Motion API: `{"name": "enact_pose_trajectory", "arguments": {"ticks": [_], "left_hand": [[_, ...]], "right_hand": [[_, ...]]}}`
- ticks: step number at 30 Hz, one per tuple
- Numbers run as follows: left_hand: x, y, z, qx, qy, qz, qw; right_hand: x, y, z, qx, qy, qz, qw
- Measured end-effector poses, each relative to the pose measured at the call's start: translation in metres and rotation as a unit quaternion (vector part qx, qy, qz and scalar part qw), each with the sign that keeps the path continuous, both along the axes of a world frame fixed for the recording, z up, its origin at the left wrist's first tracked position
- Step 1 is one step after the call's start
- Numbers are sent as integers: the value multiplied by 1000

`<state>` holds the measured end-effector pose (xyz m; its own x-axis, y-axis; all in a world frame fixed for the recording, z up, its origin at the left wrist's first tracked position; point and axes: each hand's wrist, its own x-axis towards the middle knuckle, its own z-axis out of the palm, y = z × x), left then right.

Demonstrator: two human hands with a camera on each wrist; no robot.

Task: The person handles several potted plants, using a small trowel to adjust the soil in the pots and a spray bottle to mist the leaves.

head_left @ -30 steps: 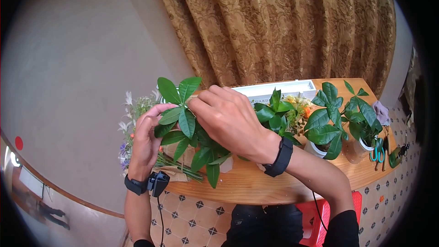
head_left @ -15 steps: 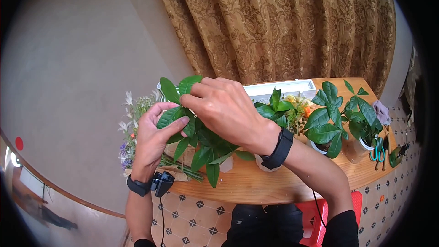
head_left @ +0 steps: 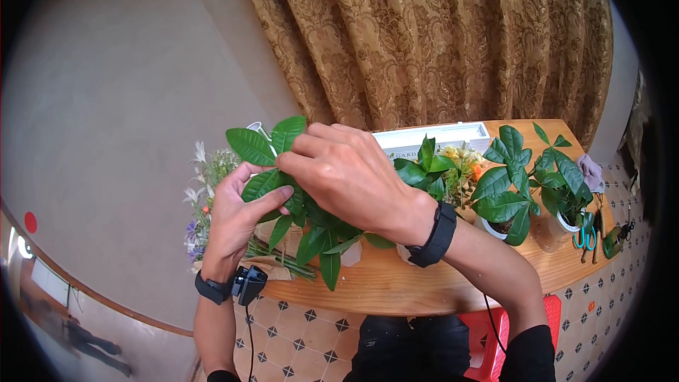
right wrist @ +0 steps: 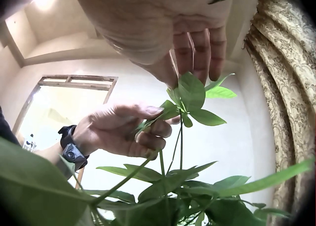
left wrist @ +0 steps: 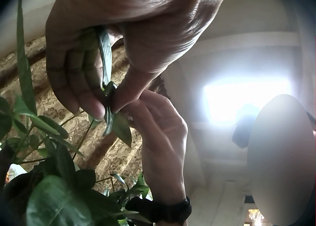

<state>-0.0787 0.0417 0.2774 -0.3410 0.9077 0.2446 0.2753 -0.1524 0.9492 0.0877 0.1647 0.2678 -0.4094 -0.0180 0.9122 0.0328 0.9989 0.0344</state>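
A leafy green plant [head_left: 311, 244] with leaves in fan-like clusters stands before the person; its base is hidden by foliage and hands. My left hand [head_left: 233, 216] pinches one leaf [head_left: 260, 182] of the top cluster between thumb and fingers. Over the same cluster, my right hand [head_left: 346, 173] has curled fingers and pinches close to where the leaves join. In the right wrist view, the cluster [right wrist: 191, 95] sits on a thin upright stem, with both hands at it. The fingertips of both hands meet around a leaf [left wrist: 122, 130] in the left wrist view.
Two potted plants [head_left: 501, 205] stand to the right on the wooden table [head_left: 396, 293], near blue-handled scissors [head_left: 585, 237] and a green bottle [head_left: 612, 242]. Behind is a white planter box [head_left: 431, 136]. Wrapped flowers [head_left: 194, 230] lie at the left, orange and yellow blooms [head_left: 467, 163] mid-table.
The left thumb has come over onto a leaf. My right hand has moved slightly left and up over the cluster, and the top leaves have swung to the left.
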Motion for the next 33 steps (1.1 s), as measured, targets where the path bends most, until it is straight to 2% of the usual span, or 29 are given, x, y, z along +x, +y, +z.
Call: {"name": "enact_pose_trajectory", "arguments": {"ticks": [11, 13, 14, 17, 25, 29, 33], "left_hand": [[-11, -2, -2, 4, -15, -43, 999], [-24, -2, -3, 15, -71, -102, 992], [-29, -1, -4, 15, -71, -102, 992], [-44, 2, -6, 19, -159, -86, 983], [-44, 4, -1, 3, -141, -86, 986], [-39, 13, 6, -16, -125, -131, 983], [-42, 18, 4, -21, -118, -121, 985]], "right_hand": [[5, -1, -6, -46, 13, 86, 995], [10, -2, -5, -74, 15, 81, 994], [10, -2, -5, -74, 15, 80, 994], [10, -1, -6, -85, 56, 87, 991], [3, -1, -5, -92, 53, 44, 993], [-7, 1, -2, -95, 60, 56, 992], [-11, 4, -1, -111, 36, 61, 991]]}}
